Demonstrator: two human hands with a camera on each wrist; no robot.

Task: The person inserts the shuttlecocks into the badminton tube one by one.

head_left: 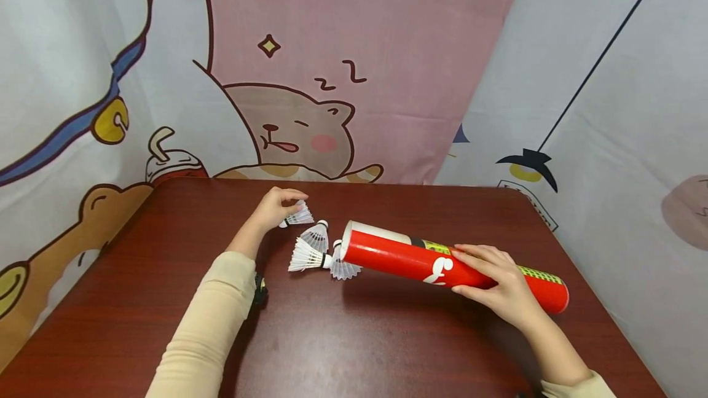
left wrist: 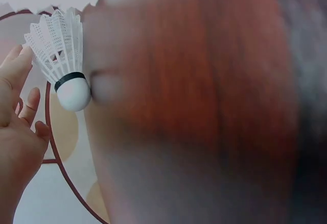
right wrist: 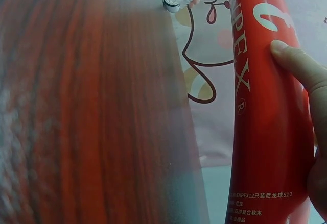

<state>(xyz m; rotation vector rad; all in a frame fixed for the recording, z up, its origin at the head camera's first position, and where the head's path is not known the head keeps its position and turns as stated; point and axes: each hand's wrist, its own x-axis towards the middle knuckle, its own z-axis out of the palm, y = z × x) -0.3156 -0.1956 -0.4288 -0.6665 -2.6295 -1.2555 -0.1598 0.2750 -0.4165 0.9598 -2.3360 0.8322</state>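
Observation:
My left hand (head_left: pixel 275 207) reaches over a white shuttlecock (head_left: pixel 300 215) lying on the table at the far left of a small group. In the left wrist view, the fingertips are at the feathered skirt of this shuttlecock (left wrist: pixel 64 45), not curled round it; whether they touch it I cannot tell. My right hand (head_left: pixel 502 282) grips a red shuttlecock tube (head_left: pixel 395 258) about its middle, thumb on the near side. The tube is held tilted above the table, its left end raised and open toward the shuttlecocks. Its inside is mostly hidden.
Beside the tube's open end lie three more shuttlecocks: one at the back (head_left: pixel 315 237), one in front (head_left: pixel 306 257), one partly hidden behind the tube (head_left: pixel 345 270). The brown table (head_left: pixel 332 336) ends at a cartoon-printed curtain (head_left: pixel 387 66) behind and at the sides.

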